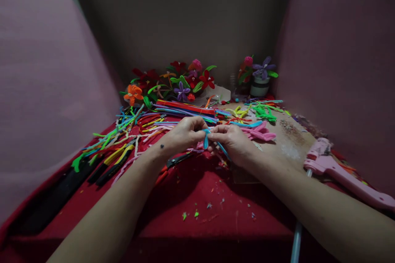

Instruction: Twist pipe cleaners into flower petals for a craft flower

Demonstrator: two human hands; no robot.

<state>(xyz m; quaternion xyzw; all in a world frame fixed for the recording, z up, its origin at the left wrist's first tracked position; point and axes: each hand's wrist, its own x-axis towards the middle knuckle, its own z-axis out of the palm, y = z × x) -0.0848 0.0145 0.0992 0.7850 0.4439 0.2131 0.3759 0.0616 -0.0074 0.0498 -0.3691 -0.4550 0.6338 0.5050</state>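
Observation:
In the middle of the head view, my two hands meet over the near edge of a heap of pipe cleaners. My left hand (191, 130) pinches a blue pipe cleaner (206, 139) between thumb and fingers. Part of it is bent into a narrow loop hanging below the fingertips. Fingers of my right hand (230, 141) are closed on the same blue piece, and a straight end of it runs down beneath that hand. Under my left wrist lie scissors (179, 159) with orange handles, partly covered by the arm. Pink looped petals (261, 132) rest just beyond my right hand.
Pliers (115, 160) with yellow and black handles lie at left among loose pipe cleaners (185, 107). Finished flowers (182, 84) stand at the back, some in a small pot (259, 86). At right, a pink glue gun (336, 164) rests beside a stained board (286, 131). Scraps dot the red cloth (222, 218).

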